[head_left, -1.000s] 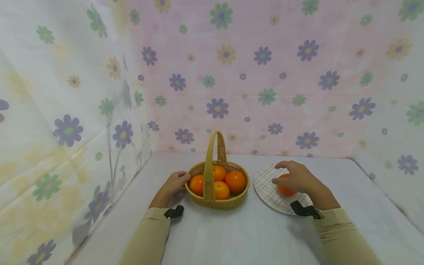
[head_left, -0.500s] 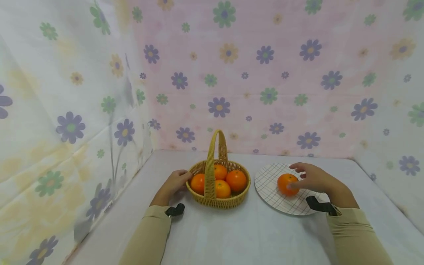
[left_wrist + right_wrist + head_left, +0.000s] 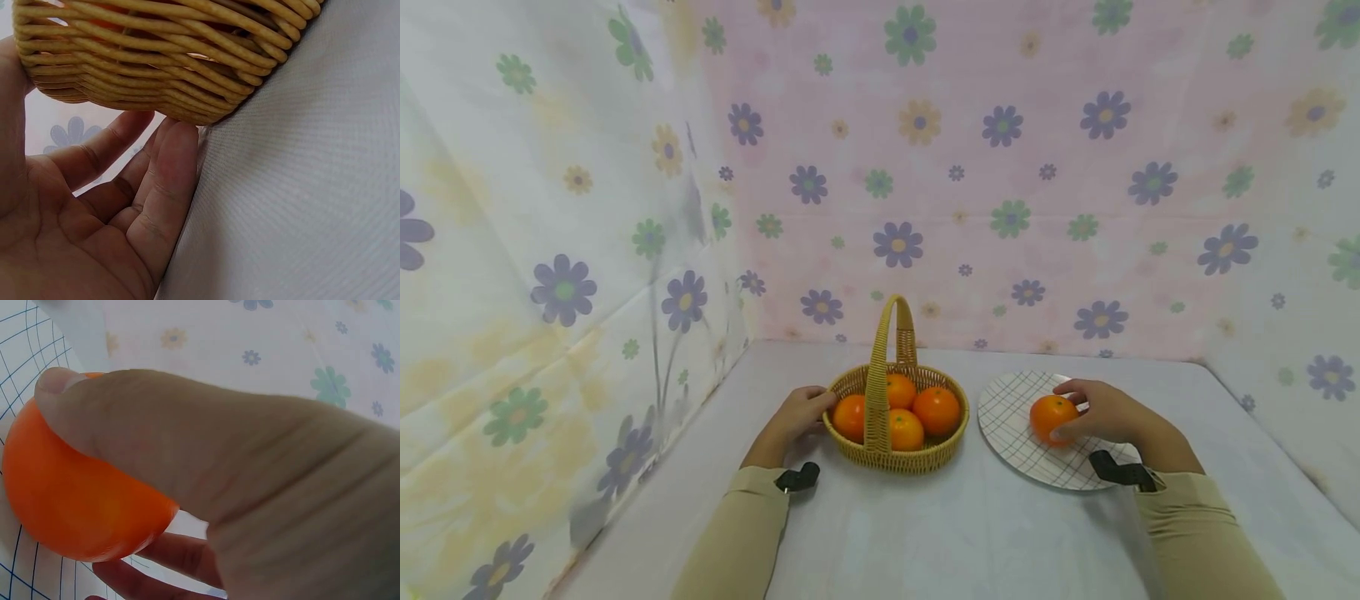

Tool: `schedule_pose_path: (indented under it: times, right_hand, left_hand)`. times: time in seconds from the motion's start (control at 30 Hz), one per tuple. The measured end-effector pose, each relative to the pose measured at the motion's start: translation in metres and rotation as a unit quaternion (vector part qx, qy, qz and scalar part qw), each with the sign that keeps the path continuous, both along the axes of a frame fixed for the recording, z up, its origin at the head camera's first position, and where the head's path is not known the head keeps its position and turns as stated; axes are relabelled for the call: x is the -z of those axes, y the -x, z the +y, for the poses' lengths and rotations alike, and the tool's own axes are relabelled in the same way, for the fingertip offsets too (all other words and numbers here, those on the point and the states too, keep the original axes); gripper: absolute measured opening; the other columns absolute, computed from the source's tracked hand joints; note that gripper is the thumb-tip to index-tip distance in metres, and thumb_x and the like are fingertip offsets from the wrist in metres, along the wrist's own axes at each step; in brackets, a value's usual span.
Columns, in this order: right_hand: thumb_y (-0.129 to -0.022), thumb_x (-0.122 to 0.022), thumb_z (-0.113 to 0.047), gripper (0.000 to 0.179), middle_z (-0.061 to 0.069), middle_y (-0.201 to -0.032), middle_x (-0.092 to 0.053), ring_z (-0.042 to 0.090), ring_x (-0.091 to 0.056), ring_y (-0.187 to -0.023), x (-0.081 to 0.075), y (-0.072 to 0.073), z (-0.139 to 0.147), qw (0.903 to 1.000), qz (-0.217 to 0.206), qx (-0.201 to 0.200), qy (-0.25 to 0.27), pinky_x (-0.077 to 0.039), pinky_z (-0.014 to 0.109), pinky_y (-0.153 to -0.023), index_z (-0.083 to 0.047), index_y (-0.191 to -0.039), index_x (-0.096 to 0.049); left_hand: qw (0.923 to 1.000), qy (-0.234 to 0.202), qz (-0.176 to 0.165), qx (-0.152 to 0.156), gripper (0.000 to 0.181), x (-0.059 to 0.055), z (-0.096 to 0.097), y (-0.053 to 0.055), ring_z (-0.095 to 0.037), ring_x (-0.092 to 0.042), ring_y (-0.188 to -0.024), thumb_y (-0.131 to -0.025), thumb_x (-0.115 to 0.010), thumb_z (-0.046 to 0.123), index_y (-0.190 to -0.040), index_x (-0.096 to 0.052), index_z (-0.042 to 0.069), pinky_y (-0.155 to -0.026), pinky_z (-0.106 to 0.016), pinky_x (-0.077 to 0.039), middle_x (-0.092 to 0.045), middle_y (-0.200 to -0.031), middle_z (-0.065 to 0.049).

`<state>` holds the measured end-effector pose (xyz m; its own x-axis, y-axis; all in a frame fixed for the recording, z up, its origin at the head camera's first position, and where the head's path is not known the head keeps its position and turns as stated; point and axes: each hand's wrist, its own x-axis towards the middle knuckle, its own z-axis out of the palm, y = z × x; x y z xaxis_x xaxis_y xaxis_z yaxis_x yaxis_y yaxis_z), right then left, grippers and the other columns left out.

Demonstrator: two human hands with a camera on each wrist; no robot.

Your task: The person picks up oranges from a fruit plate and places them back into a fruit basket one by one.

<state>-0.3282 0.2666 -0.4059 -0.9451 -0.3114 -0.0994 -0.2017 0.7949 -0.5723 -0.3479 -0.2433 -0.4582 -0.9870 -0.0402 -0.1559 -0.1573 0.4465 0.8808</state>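
A yellow wicker basket with a tall arched handle holds several oranges. At its left side my left hand grips the rim. In the left wrist view the thumb goes up along the woven wall while the fingertips touch its underside. To the right, a single orange sits on a round white plate with a dark grid pattern. My right hand holds this orange from its right side. Its thumb lies across the fruit in the right wrist view, with fingers around the opposite side.
A white cloth covers the table. Flower-patterned fabric hangs behind and along both sides. A dark camera mount sticks out from the right wrist, and another mount from the left.
My right hand was over the orange on the plate, drew back to the right, then came in again and closed round it. The left hand stays at the basket's rim.
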Motion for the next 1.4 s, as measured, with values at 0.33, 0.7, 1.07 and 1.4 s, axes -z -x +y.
schedule_pose_path:
  times: [0.33,0.7,1.07,1.4]
  right_hand:
    - [-0.076,-0.088,-0.042,0.081,0.022,-0.133,-0.064,0.035,-0.061,-0.115,0.006,0.006,0.001,0.9997,0.006,0.024,0.004,-0.05,0.062,-0.102,0.0,-0.139,-0.059]
    - [-0.076,-0.088,-0.049,0.077,0.015,-0.121,-0.072,0.033,-0.061,-0.11,0.006,0.007,0.001,0.999,0.025,0.037,-0.007,-0.048,0.062,-0.1,0.001,-0.13,-0.068]
    - [-0.078,-0.086,-0.051,0.079,0.012,-0.121,-0.073,0.029,-0.064,-0.106,0.005,0.008,0.003,0.9988,0.043,0.022,0.007,-0.055,0.051,-0.093,0.0,-0.135,-0.066]
    - [-0.076,-0.086,-0.055,0.087,0.012,-0.122,-0.071,0.023,-0.064,-0.099,-0.002,0.004,-0.008,0.9986,0.038,0.034,0.009,-0.056,0.039,-0.084,-0.002,-0.14,-0.062]
  left_hand:
    - [1.0,0.009,-0.003,0.001,0.052,0.0,0.0,0.0,-0.023,-0.064,-0.104,-0.094,-0.061,0.043,-0.129,-0.066,0.006,-0.089,-0.036,-0.06,-0.068,-0.123,-0.012]
    - [1.0,0.004,0.005,0.002,0.05,0.003,-0.001,0.0,-0.023,-0.066,-0.106,-0.094,-0.06,0.043,-0.126,-0.067,0.005,-0.09,-0.037,-0.06,-0.069,-0.123,-0.012]
    - [0.9998,-0.007,0.013,0.009,0.049,0.005,-0.001,0.0,-0.023,-0.067,-0.105,-0.094,-0.059,0.041,-0.125,-0.068,0.005,-0.09,-0.037,-0.06,-0.069,-0.123,-0.012]
    - [1.0,0.005,0.005,0.001,0.047,0.003,0.001,0.0,-0.023,-0.068,-0.105,-0.094,-0.06,0.042,-0.124,-0.068,0.006,-0.091,-0.037,-0.06,-0.069,-0.123,-0.011]
